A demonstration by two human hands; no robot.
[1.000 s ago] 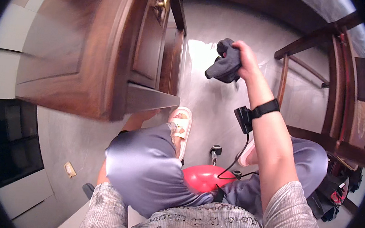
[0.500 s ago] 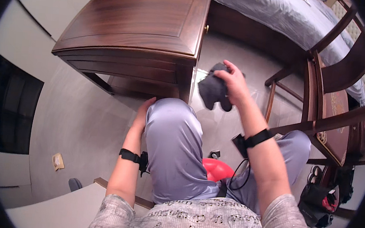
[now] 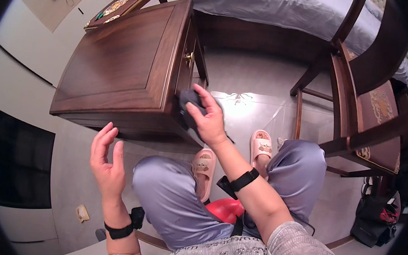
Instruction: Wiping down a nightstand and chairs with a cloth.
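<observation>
My right hand (image 3: pixel 208 118) is closed on a crumpled dark grey cloth (image 3: pixel 189 108), thumb and fingers bent over it. The cloth is up against the right-hand side of a dark brown wooden table (image 3: pixel 122 67), close to its near corner. A round brass knob (image 3: pixel 189 56) shows farther back on that same side. My left hand (image 3: pixel 107 160) hangs in the air off the table's near edge, above my left knee, open with its fingers apart and nothing in them.
To the right stands a wooden chair (image 3: pixel 337 90) with a patterned seat; behind is a bed (image 3: pixel 263 6). Another patterned seat (image 3: pixel 120 8) is past the table. My slippered feet (image 3: pixel 204 169) are on the floor, and a red rounded thing (image 3: pixel 226 209) is beneath me. Dark bags (image 3: pixel 375 218) lie lower right.
My right hand has carried the cloth from over the floor leftward to the table's side. My left hand has risen from beside my knee. My legs and view have shifted, and the slippers now show.
</observation>
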